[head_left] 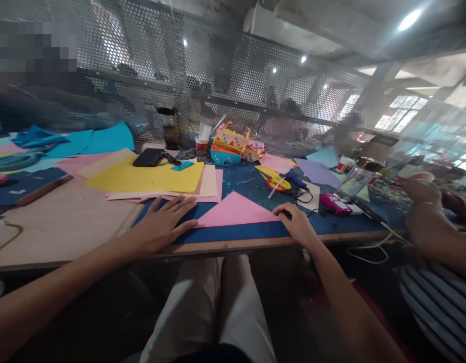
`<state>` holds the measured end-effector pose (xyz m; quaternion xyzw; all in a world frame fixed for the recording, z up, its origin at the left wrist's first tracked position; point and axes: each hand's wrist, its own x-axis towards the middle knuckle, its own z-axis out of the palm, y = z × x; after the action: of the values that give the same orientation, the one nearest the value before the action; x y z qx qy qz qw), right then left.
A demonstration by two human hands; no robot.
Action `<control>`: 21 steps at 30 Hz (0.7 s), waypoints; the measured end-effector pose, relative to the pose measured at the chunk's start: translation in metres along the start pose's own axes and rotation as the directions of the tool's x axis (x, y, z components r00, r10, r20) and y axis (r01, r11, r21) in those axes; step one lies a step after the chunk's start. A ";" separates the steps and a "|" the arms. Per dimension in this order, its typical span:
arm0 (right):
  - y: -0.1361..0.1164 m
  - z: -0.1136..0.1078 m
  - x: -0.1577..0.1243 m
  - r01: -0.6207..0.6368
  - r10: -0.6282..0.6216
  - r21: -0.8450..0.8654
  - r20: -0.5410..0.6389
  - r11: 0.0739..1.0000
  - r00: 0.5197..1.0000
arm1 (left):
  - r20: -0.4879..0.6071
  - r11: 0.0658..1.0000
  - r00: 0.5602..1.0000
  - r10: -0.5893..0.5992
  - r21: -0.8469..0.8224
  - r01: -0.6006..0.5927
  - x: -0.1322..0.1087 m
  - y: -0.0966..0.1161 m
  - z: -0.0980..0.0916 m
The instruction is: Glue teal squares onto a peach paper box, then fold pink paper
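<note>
A pink sheet of paper, folded to a triangle with its point away from me, lies on the blue table top near the front edge. My left hand rests flat, fingers spread, with the thumb at the triangle's left corner and the fingertips by the stacked sheets. At the right corner, my right hand has its thumb and forefinger pinched on the paper. Behind the left hand lies a stack topped by a yellow sheet, with pink and cream sheets beneath.
Yellow-red scissors, a hot glue gun and a magenta device lie to the right. Decorated paper crafts, a dark phone and a jar stand or lie farther back. A co-worker's arm reaches in at right.
</note>
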<state>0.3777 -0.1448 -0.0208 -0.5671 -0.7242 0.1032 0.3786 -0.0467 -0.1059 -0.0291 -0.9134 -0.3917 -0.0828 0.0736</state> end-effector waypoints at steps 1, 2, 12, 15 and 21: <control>0.000 0.000 0.000 0.004 -0.004 0.001 -0.001 1.000 1.000 | 0.001 0.999 0.999 -0.037 -0.016 0.037 0.002 0.002 -0.003; 0.000 0.000 0.000 0.008 -0.008 0.002 -0.002 1.000 1.000 | 0.003 0.998 0.999 -0.052 -0.029 0.053 0.005 0.005 -0.006; 0.002 0.002 -0.001 0.026 -0.026 -0.006 0.001 1.000 1.000 | 0.015 0.980 0.986 -0.167 -0.104 0.168 0.015 0.016 -0.020; 0.000 0.002 -0.001 0.025 -0.025 -0.016 -0.005 1.000 1.000 | 0.029 0.975 0.981 -0.192 -0.111 0.194 0.019 0.015 -0.020; -0.008 0.001 -0.006 0.096 -0.096 0.012 -0.028 0.995 0.995 | -0.147 0.983 0.978 -0.152 -0.127 0.133 0.011 0.023 -0.023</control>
<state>0.3719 -0.1527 -0.0193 -0.5303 -0.7446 0.0818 0.3969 -0.0247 -0.1183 -0.0058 -0.8764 -0.4438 -0.1815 0.0444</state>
